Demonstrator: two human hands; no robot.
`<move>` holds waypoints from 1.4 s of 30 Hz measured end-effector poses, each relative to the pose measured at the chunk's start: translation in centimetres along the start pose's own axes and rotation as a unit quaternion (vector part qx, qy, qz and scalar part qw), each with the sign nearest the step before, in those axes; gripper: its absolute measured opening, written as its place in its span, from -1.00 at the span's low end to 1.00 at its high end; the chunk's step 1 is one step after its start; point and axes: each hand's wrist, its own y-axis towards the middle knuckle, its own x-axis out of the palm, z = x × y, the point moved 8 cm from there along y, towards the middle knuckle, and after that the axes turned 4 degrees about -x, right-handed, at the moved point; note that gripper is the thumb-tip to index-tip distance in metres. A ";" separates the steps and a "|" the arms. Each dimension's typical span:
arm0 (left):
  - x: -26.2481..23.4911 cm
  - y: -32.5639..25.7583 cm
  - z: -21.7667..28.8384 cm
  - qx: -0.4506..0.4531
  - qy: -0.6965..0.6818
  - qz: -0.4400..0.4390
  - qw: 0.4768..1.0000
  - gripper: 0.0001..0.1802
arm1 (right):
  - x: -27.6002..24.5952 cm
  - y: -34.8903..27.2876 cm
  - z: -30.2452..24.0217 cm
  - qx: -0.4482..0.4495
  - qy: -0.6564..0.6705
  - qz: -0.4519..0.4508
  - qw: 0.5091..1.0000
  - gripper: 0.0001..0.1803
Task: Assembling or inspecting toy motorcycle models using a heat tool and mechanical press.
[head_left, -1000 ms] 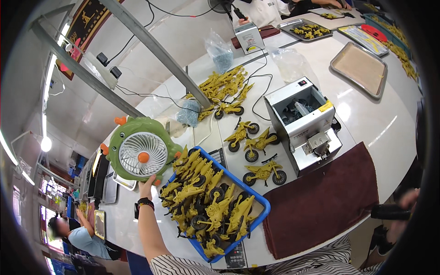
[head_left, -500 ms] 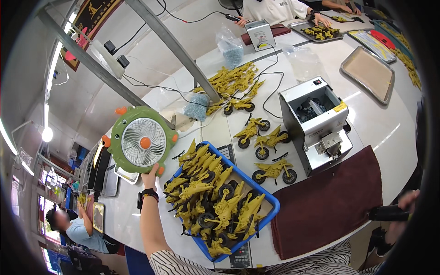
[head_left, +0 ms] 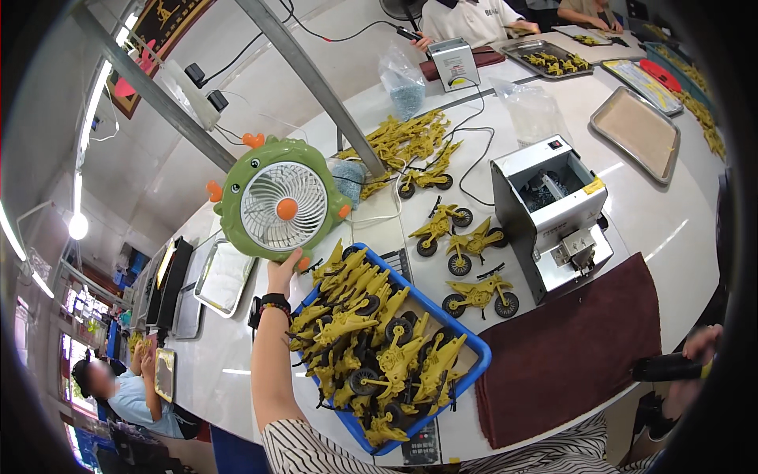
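My left hand (head_left: 283,274) grips the bottom of a green animal-shaped desk fan (head_left: 251,231) with orange knobs and a round white grille. The fan is held up beyond the left corner of a blue tray (head_left: 474,347). Piled in that tray are several yellow toy motorcycles (head_left: 395,359) with black wheels. At the right edge, my right hand (head_left: 701,345) is closed around a black electric screwdriver (head_left: 666,368), partly lost in the dark rim. The screwdriver lies level, just past the right side of a dark red cloth (head_left: 564,359).
A silver screw feeder (head_left: 549,217) stands behind the cloth. Beside it are several separate toy motorcycles (head_left: 478,295). Yellow parts (head_left: 403,142) lie farther back near a metal post (head_left: 316,87). An unlined-edge metal tray (head_left: 636,134) sits far right. Other people work at the back and left.
My left hand has carried the fan to the right and slightly up, away from the left side. My right hand keeps the screwdriver in nearly the same place.
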 end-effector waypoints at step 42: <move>4.2 4.4 2.4 0.001 0.111 0.119 0.987 -0.34 | 1.4 -1.1 -1.1 -0.022 0.016 0.024 0.999 -0.78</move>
